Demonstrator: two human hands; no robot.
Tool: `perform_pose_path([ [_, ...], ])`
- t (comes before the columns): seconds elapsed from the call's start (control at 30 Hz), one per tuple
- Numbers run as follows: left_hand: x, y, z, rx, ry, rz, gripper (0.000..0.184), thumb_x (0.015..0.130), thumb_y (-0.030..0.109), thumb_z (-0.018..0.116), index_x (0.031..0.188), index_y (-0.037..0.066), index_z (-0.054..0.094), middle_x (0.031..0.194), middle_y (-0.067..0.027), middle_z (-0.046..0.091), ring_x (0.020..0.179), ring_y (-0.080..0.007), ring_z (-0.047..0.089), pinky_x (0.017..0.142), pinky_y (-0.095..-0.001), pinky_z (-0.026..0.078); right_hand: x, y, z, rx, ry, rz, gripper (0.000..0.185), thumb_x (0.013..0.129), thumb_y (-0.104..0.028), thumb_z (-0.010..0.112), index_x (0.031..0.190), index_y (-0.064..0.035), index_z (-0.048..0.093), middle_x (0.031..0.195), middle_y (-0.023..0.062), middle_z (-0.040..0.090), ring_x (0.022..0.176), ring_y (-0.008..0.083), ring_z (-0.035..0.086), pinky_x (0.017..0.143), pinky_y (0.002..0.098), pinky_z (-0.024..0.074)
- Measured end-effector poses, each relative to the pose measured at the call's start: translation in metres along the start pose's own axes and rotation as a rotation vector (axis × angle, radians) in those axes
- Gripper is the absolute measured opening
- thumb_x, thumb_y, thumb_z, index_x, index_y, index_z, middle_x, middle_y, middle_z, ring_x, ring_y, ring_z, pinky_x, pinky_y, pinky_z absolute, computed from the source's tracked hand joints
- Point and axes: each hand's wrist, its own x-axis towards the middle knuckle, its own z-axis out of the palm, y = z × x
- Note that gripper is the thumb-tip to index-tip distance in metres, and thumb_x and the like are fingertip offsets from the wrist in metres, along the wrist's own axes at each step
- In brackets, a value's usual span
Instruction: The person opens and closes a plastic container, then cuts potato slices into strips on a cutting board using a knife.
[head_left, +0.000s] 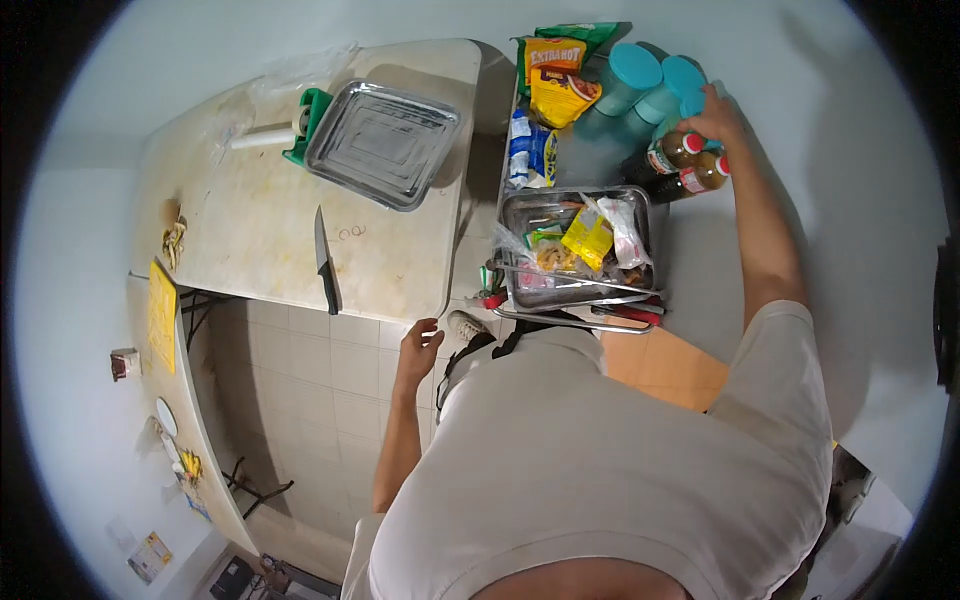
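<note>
While my left hand [422, 345] hangs empty, fingers loosely bent, near the corner of the white surface [250, 215], my right hand [712, 115] is at the teal jars [634, 72]; whether it grips one, I cannot tell. The jars stand on the grey surface [580, 150], beside the yellow packet [562, 97]. Nearer me are two bottles [688, 180] and a loaded steel tray [507, 222].

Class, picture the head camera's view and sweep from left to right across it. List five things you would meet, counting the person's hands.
Yellow sheet → knife → left hand → metal tray holding packets → right hand.
</note>
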Motion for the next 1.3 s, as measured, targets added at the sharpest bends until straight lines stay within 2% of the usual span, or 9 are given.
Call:
perform_pose_path([
  [0.27,-0.018,-0.005,0.002,0.017,0.057,-0.089,0.038,0.091,0.017,0.071,0.123,-0.002,0.063,0.111,-0.0193,0.07,0.099,-0.0276,0.07,0.083,-0.0367,0.057,0.049,0.026,0.066,0.088,-0.092,-0.005,0.12,0.062,-0.041,0.091,0.151,0.0045,0.025,0.147,0.0283,0.046,0.135,0.0399,0.049,0.112,0.0433,0.0417],
  [0.43,-0.022,-0.024,0.003,0.02,0.157,-0.033,0.034,0.091,0.02,0.07,0.117,-0.001,0.064,0.11,-0.0207,0.07,0.094,-0.0326,0.07,0.082,-0.0394,0.057,0.012,-0.004,0.012,0.045,-0.16,-0.066,0.119,0.065,-0.05,0.088,0.154,-0.0011,0.026,0.15,0.0265,0.044,0.137,0.04,0.047,0.113,0.0437,0.04],
  [0.5,-0.016,-0.029,-0.007,0.097,0.248,-0.038,0.033,0.09,0.021,0.071,0.114,-0.001,0.065,0.112,-0.0217,0.069,0.094,-0.0336,0.07,0.081,-0.0401,0.057,0.071,0.035,0.059,0.06,-0.085,0.018,0.099,0.074,-0.052,0.082,0.149,-0.0037,0.039,0.142,0.0256,0.052,0.132,0.0397,0.052,0.11,0.0454,0.0428],
  [0.7,0.035,-0.081,-0.071,0.412,0.748,-0.066,0.046,0.08,0.027,0.077,0.118,0.005,0.061,0.108,-0.0214,0.063,0.103,-0.0422,0.061,0.088,-0.0505,0.051,-0.061,-0.082,-0.027,0.318,0.435,-0.476,0.038,0.095,-0.034,0.066,0.115,-0.0016,0.067,0.109,0.0208,0.07,0.1,0.0347,0.068,0.087,0.043,0.0523],
  [0.83,0.071,-0.072,-0.118,0.533,0.841,-0.265,0.05,0.078,0.029,0.073,0.12,0.007,0.059,0.117,-0.0191,0.059,0.109,-0.0431,0.058,0.089,-0.0532,0.05,-0.183,-0.177,0.035,0.617,-0.076,-0.749,0.023,0.094,-0.024,0.065,0.099,-0.0018,0.069,0.099,0.0158,0.071,0.092,0.0297,0.068,0.082,0.04,0.0518],
  [1.0,0.103,-0.087,-0.157,0.519,0.659,-0.323,0.049,0.08,0.034,0.067,0.117,0.004,0.06,0.117,-0.0196,0.059,0.11,-0.0423,0.058,0.089,-0.0528,0.051,-0.328,-0.251,0.132,0.586,-0.527,-0.872,0.04,0.086,-0.028,0.074,0.116,-0.0039,0.066,0.114,0.0183,0.068,0.11,0.0333,0.064,0.096,0.0419,0.0489],
  [1.07,0.113,-0.097,-0.163,0.573,0.592,-0.274,0.049,0.079,0.033,0.068,0.117,0.004,0.061,0.118,-0.0184,0.059,0.111,-0.0408,0.058,0.09,-0.0524,0.051,-0.367,-0.287,0.142,0.63,-0.831,-0.739,0.048,0.087,-0.032,0.074,0.124,-0.0037,0.063,0.123,0.0187,0.065,0.117,0.0342,0.06,0.1,0.0423,0.0473],
  [1.2,0.114,-0.095,-0.183,0.659,0.441,-0.214,0.046,0.079,0.037,0.069,0.111,0.004,0.069,0.126,-0.0145,0.054,0.113,-0.0385,0.056,0.093,-0.0481,0.05,-0.431,-0.343,0.165,0.637,-0.607,-0.749,0.047,0.088,-0.031,0.073,0.124,-0.0022,0.062,0.117,0.0176,0.068,0.112,0.0327,0.064,0.094,0.0402,0.0512],
  [1.3,0.127,-0.126,-0.189,0.653,0.428,0.074,0.046,0.08,0.04,0.067,0.093,-0.003,0.072,0.115,-0.0185,0.062,0.107,-0.0405,0.058,0.091,-0.0488,0.049,-0.462,-0.392,0.164,0.604,-0.594,-0.723,0.049,0.088,-0.034,0.073,0.123,-0.0015,0.062,0.115,0.0189,0.068,0.108,0.0325,0.065,0.093,0.0392,0.0512],
])
